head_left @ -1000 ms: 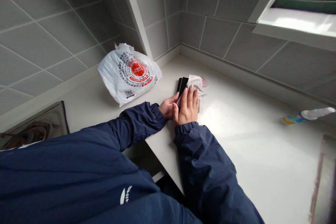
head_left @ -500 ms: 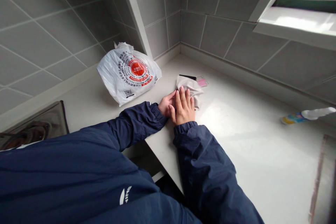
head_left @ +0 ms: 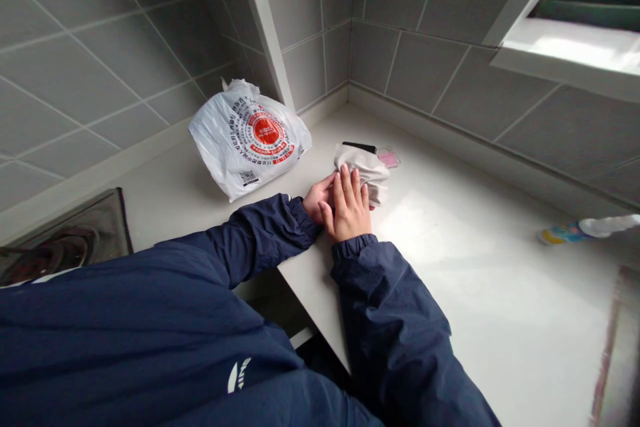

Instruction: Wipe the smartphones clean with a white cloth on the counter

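A light beige cloth lies bunched on the counter corner, under my hands. My right hand rests flat on top of it, fingers stretched out and slightly apart. My left hand is at the cloth's left edge, beside my right thumb; its fingers run under the cloth and my right hand, so what they hold is hidden. A black flat object sticks out beyond the cloth's far edge. Just right of that lies a small pink item with a clear edge.
A white plastic bag with red print stands left of my hands. A bottle with a white top is at the right. A dark stove panel sits at the left. Tiled walls meet behind the counter.
The view has shifted slightly, so the surroundings sit a little further right. My hands keep nearly the same pose on the cloth.
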`<state>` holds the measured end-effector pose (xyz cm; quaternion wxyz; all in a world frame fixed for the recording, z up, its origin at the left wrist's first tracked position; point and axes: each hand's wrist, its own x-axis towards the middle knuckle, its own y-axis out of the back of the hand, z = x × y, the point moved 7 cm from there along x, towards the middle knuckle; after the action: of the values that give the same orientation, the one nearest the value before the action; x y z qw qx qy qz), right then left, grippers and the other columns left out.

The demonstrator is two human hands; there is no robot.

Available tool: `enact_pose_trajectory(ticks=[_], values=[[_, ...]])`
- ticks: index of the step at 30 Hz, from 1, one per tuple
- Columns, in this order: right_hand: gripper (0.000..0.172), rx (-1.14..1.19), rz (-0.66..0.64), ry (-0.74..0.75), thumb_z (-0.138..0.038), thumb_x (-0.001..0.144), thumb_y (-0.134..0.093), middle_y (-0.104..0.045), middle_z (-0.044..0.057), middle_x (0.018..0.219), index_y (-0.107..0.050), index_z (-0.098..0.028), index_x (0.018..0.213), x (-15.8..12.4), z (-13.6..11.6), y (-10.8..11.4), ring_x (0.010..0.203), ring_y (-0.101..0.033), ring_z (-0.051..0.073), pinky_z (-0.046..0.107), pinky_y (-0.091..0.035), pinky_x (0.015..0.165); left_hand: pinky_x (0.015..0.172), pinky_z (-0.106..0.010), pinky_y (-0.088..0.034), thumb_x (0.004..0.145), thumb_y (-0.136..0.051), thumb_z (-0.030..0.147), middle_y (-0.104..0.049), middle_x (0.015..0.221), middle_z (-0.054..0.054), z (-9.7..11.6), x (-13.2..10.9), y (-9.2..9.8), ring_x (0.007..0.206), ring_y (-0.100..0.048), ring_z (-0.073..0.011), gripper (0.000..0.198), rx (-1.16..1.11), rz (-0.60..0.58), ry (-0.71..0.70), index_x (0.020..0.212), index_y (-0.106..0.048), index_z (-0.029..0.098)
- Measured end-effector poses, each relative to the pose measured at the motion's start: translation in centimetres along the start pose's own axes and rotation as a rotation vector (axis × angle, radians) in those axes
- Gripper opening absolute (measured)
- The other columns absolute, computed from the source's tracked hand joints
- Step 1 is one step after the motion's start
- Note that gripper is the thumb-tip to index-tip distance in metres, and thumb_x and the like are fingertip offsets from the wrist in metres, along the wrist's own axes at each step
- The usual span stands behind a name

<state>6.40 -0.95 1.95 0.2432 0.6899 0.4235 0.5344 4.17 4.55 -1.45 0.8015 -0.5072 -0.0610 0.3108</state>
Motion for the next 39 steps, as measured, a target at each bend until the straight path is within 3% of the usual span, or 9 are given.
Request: enact_pose_trajectory(ticks=[4, 10, 16, 21, 27, 33, 39], values=[[0.070, -0.047, 0.049, -0.039, -0.045, 0.101, -0.038, -0.021, 0.015, 0.169, -0.027, -0.009, 0.160, 1.2, 0.8, 1.7, 0.159, -0.007, 0.030, 0.052, -0.018, 0.126, 0.127, -0.034, -0.013, 0.107, -0.018, 0.042, -0.049, 0.154, 0.000, -0.6, 0.0, -1.0, 0.153, -0.027, -0.0172, 0.055, 0.073, -0.064, 0.006, 0.155, -0.042, 0.029], [0.075, -0.060, 0.135, -0.112, -0.049, 0.102, -0.034, -0.018, 0.018, 0.169, -0.016, -0.010, 0.162, 1.5, 2.3, 3.5, 0.158, -0.006, 0.034, 0.056, -0.022, 0.124, 0.125, -0.035, -0.015, 0.107, -0.009, 0.039, -0.053, 0.150, -0.005, -1.7, -0.8, -1.7, 0.154, -0.024, -0.0227, 0.063, 0.181, -0.027, 0.142, 0.151, -0.049, 0.017], [0.070, -0.030, 0.059, 0.033, -0.046, 0.102, -0.035, -0.021, 0.013, 0.169, -0.018, -0.014, 0.162, 1.7, 1.5, 3.5, 0.159, -0.005, 0.030, 0.054, -0.021, 0.125, 0.124, -0.029, -0.018, 0.102, -0.011, 0.014, -0.053, 0.150, -0.004, -0.5, -0.8, -1.8, 0.152, -0.030, -0.0158, 0.061, 0.127, -0.045, -0.071, 0.148, -0.051, 0.018], [0.073, -0.033, 0.114, -0.106, -0.046, 0.102, -0.033, -0.015, 0.017, 0.170, -0.014, -0.009, 0.162, 1.8, 3.0, 4.0, 0.158, -0.004, 0.033, 0.056, -0.024, 0.123, 0.124, -0.036, -0.023, 0.106, -0.019, 0.035, -0.063, 0.138, -0.008, -1.7, -0.5, -0.4, 0.146, -0.043, -0.0218, 0.055, 0.111, 0.011, 0.135, 0.142, -0.058, 0.018], [0.074, 0.004, -0.048, 0.099, -0.054, 0.100, -0.036, -0.022, 0.014, 0.169, -0.027, -0.010, 0.159, 1.7, 1.2, 3.1, 0.158, -0.009, 0.031, 0.053, -0.020, 0.126, 0.122, -0.031, -0.025, 0.107, -0.020, 0.037, -0.059, 0.143, -0.008, -1.0, -0.3, -1.5, 0.148, -0.039, -0.0194, 0.056, 0.072, -0.097, 0.020, 0.142, -0.058, 0.016], [0.073, 0.001, 0.043, -0.109, -0.049, 0.102, -0.032, -0.013, 0.016, 0.170, -0.016, -0.010, 0.162, 1.5, 3.4, 3.0, 0.159, -0.006, 0.031, 0.053, -0.026, 0.124, 0.121, -0.038, -0.030, 0.107, -0.019, 0.044, -0.067, 0.133, -0.009, -1.6, -0.4, -0.6, 0.137, -0.053, -0.0222, 0.059, 0.063, -0.011, 0.173, 0.150, -0.050, 0.018], [0.075, 0.022, 0.071, -0.083, -0.045, 0.101, -0.035, -0.008, 0.018, 0.171, -0.009, -0.012, 0.163, 1.8, 4.7, 3.5, 0.159, 0.000, 0.033, 0.060, -0.028, 0.121, 0.116, -0.042, -0.037, 0.107, -0.021, 0.044, -0.071, 0.123, -0.012, -1.9, -0.3, 0.1, 0.124, -0.064, -0.0247, 0.059, 0.075, -0.052, 0.182, 0.148, -0.052, 0.015]])
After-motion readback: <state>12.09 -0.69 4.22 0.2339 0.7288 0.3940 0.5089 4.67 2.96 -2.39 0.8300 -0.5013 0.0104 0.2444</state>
